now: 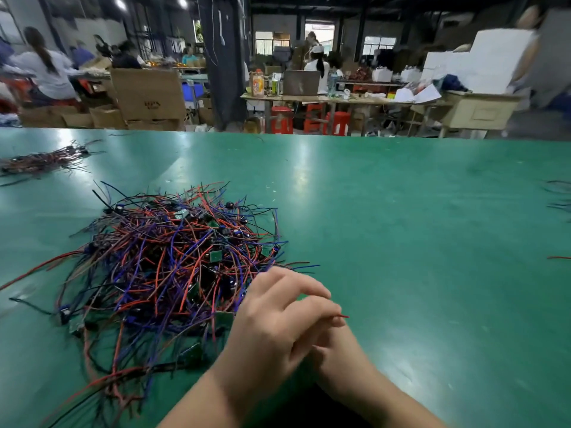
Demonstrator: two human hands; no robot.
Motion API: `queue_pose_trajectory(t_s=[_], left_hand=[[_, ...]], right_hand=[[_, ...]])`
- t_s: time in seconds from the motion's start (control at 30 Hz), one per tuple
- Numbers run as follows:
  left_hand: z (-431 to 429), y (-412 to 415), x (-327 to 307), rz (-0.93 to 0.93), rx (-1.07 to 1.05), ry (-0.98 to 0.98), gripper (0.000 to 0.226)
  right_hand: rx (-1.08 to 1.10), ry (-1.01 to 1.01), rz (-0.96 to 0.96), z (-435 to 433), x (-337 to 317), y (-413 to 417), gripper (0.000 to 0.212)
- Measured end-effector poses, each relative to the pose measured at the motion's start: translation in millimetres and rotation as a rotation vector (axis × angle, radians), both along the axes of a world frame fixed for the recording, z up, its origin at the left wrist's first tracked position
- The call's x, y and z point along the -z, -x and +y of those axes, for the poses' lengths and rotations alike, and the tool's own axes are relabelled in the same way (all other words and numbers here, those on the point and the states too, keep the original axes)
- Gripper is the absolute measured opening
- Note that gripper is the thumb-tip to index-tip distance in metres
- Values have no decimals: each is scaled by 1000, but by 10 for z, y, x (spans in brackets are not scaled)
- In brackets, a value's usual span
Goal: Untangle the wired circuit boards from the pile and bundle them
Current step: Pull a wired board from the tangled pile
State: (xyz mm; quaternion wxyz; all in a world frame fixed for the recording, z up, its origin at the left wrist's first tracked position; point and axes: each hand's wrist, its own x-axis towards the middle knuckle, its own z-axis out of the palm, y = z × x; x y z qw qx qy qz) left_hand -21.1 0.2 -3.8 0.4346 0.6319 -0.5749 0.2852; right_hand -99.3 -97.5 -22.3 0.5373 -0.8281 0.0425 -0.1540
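Just right of the pile [173, 257] on the green table [417, 242], I am seeing the left hand [272, 319] curling over the right hand [336, 347], pinching a red wire [342, 316] near its tip, right's grip I cannot tell; tugging hard is likely dragging snagged neighbours along

Bare left hand [272, 319], bare right hand [338, 345], bare forearms [200, 393]

No text reading clearly. Dark stamped lettering showing on cardboard box [148, 94] at 11 o'clock, blurring past legibility. Orange printed carton [258, 84] at 12 o'clock showing graphics, words not resolving.
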Motion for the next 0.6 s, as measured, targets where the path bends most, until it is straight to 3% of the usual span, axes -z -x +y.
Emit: queue_pose_trajectory(t_s=[0.07, 0.13, 0.2, 0.3, 0.47, 0.6], left_hand=[[-35, 73, 17, -5, 15, -35, 18], [-59, 96, 42, 35, -18, -65, 19], [-67, 74, 59, 118, -82, -103, 32], [-51, -2, 80, 236, -181, -178, 47], [0, -130, 129, 502, -209, -237, 50], [-3, -187, 190, 659, -227, -238, 34]], right_hand=[[40, -68, 49, -26, -17, 52, 42], [-12, -212, -32, -43, -91, 38, 28], [66, -510, -181, -109, -131, -1, 10], [316, -890, -250, -329, -161, -8, 14], [461, -1030, -297, -624, -233, 89, 22], [485, -1002, -291, -679, -245, 110, 21]])
